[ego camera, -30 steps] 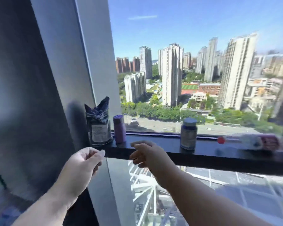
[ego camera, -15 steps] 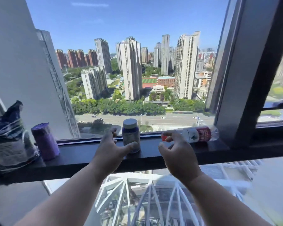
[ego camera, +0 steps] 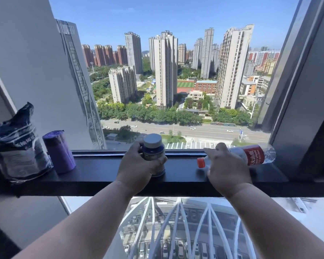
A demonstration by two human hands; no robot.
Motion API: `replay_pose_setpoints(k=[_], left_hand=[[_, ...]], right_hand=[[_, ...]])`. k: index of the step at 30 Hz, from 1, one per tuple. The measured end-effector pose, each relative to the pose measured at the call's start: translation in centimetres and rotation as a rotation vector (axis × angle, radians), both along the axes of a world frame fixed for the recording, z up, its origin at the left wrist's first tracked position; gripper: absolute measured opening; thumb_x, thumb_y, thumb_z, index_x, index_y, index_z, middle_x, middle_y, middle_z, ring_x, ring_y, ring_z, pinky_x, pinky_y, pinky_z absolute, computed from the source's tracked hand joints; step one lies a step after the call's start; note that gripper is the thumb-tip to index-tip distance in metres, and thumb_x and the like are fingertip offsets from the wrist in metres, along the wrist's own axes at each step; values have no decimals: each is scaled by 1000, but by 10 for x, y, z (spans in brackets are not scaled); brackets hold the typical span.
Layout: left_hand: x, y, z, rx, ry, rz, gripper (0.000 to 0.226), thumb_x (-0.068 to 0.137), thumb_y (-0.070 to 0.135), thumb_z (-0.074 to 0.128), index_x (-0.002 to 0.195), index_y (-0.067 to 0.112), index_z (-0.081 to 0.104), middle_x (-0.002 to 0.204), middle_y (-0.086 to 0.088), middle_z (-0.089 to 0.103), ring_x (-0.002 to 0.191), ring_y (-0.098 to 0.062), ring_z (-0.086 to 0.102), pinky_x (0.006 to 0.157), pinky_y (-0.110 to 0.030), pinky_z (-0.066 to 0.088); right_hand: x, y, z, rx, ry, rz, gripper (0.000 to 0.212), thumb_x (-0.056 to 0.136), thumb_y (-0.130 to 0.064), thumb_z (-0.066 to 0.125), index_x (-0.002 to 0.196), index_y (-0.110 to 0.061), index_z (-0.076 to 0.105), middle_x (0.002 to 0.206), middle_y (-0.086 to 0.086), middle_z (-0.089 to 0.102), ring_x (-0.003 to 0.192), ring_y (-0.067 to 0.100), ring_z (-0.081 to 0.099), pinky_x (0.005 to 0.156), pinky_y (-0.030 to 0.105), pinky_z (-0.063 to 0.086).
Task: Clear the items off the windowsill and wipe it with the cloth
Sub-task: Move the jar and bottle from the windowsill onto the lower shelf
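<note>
A dark windowsill (ego camera: pixel 105 171) runs across the view below the glass. My left hand (ego camera: pixel 137 169) is wrapped around an upright blue jar with a grey lid (ego camera: pixel 153 148) standing mid-sill. My right hand (ego camera: pixel 226 169) lies over a clear water bottle (ego camera: pixel 254 155) with a red label and red cap, which lies on its side at the right end, cap pointing left. At the left end stand a purple roll (ego camera: pixel 59 151) and a crumpled dark bag with a label (ego camera: pixel 17 146). No cloth is in view.
A thick dark window post (ego camera: pixel 303 90) rises just right of the bottle. A grey wall (ego camera: pixel 26 71) stands behind the bag and roll. Glass fills the space behind the sill and below it.
My left hand has closed around the jar, which it was only touching before. My right hand has come down onto the lying bottle. The view has swung right from the left end.
</note>
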State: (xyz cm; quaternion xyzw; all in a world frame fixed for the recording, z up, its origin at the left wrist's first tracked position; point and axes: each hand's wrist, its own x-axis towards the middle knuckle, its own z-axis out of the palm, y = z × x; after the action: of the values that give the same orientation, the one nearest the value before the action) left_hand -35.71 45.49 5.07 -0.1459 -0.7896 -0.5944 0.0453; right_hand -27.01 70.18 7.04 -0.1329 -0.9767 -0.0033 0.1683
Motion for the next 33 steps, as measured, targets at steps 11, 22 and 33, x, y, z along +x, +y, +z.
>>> replay_pose_setpoints(k=[11,22,33], left_hand=[[62,-84,23,33,21,183,62,68,31,101,120,35,68,109,11,80,100,-5,75,74,-21,63],[224,-245,19,38,16,740,63,53,43,98,109,47,70,104,14,82,92,-4,78,79,-21,58],[435,-339,-43,-76,-234,1308,73,51,43,92,117,40,63,108,29,74,97,0,72,91,-31,56]], right_hand=[[23,-73,40,-89,323,505,32,73,-30,83,103,-27,73,100,-3,70,65,24,65,54,25,33],[36,-269,16,-509,279,1185,34,80,-38,78,112,-41,66,114,-19,64,73,14,57,67,29,40],[123,-449,-88,-873,-321,1444,25,79,-56,67,99,-42,62,68,-26,63,53,8,56,51,28,40]])
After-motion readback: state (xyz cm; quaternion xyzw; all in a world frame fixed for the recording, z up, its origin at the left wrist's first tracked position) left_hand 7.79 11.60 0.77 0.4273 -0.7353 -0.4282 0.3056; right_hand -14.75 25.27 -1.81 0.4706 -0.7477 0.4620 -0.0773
